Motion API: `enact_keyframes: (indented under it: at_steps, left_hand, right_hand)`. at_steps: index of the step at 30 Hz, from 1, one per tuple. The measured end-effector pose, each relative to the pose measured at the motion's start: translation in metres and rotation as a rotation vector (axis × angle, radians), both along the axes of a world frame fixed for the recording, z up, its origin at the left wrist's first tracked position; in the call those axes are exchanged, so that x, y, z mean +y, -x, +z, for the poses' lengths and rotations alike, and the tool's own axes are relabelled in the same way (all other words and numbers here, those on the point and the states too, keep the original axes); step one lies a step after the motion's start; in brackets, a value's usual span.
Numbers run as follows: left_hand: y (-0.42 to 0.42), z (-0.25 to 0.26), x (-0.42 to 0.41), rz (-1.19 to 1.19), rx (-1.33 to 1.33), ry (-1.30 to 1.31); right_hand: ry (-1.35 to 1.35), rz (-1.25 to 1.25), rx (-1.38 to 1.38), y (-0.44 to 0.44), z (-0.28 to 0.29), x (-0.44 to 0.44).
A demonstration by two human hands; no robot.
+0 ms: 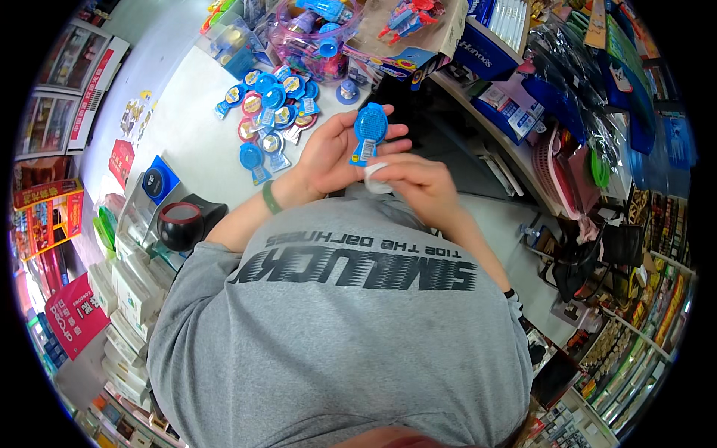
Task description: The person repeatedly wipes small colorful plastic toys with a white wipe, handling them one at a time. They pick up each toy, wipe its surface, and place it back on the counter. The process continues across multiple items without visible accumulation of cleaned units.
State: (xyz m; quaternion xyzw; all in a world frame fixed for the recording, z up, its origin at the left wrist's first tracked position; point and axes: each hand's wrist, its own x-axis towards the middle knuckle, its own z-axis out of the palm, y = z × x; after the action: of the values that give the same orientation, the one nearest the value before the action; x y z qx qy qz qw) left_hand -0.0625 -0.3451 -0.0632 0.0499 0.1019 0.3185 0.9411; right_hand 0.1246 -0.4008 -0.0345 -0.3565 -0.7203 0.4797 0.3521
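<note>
My left hand (pixel 327 148), palm up, holds a blue blister-packed candy (pixel 371 124) across its fingers. The pack has a rounded top and a narrower lower end with a barcode label. Just below it, my right hand (pixel 423 179) pinches a crumpled white tissue (pixel 378 178) close to the pack's lower end. On the white counter (pixel 207 84) beyond my left wrist lies a loose pile of similar blue packs (pixel 273 96), mixed with several red ones (pixel 251 103). One blue pack (pixel 252 159) lies at the near side of the pile.
A clear pink-rimmed tub (pixel 313 42) of packaged sweets stands at the back, beside an open cardboard box (pixel 358 39). A small blue-purple item (pixel 348 91) sits before the tub. A black round device (pixel 180 224) is by my left forearm. A pink basket (pixel 546 168) stands right.
</note>
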Motion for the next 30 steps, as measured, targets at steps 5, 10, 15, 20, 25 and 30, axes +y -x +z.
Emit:
enact_keyframes:
  at_steps: [5,10,15,20,25,30]
  left_hand:
    - [0.003,-0.007,-0.002,0.065,0.221,-0.254]
    - [-0.004,0.001,-0.009,0.051,0.321,-0.283]
    - [-0.008,-0.001,-0.015,-0.014,0.328,-0.397]
    - [-0.006,0.006,-0.016,-0.036,0.528,-0.519]
    - [-0.007,0.012,-0.017,-0.084,0.478,-0.531]
    - [-0.008,0.011,-0.012,-0.057,0.566,-0.549]
  right_hand:
    - [0.233,-0.529,0.411,-0.018,-0.003,0.005]
    - [0.152,-0.681,0.55,-0.007,0.013,0.012]
    - [-0.461,-0.438,-0.331,0.008,0.006,0.02]
    - [-0.309,-0.484,-0.247,0.014,-0.008,0.025]
    - [0.013,-0.613,-0.179,0.011,0.006,0.029]
    - [0.115,-0.6,0.189,0.0,0.0,0.032]
